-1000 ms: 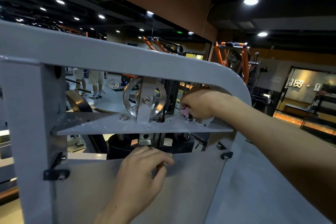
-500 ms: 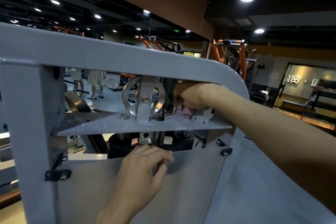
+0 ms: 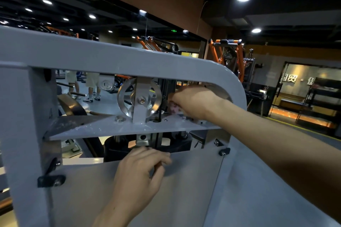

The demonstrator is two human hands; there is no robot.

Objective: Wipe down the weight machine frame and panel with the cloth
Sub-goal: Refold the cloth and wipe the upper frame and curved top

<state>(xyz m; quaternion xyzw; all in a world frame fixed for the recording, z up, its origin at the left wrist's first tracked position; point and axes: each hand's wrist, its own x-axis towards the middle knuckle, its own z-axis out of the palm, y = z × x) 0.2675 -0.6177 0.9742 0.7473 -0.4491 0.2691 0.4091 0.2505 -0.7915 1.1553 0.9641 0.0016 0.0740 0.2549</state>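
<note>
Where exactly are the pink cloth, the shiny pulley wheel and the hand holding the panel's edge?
cloth (image 3: 174, 107), head view, the pink bit showing under the right hand's fingers.
pulley wheel (image 3: 127, 100), head view, its left spoked face.
left hand (image 3: 140, 173), head view, the back of the hand.

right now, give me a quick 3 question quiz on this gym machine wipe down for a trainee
1. True or false: the right hand reaches through the frame opening, gripping a pink cloth beside the pulley.
2. Where does the left hand rest?
A. on the pulley
B. on the panel's top edge
C. on the top bar
3. Fill in: the pulley is bolted to a flat grey ____.

Key: 1 true; 2 B; 3 plate
</note>
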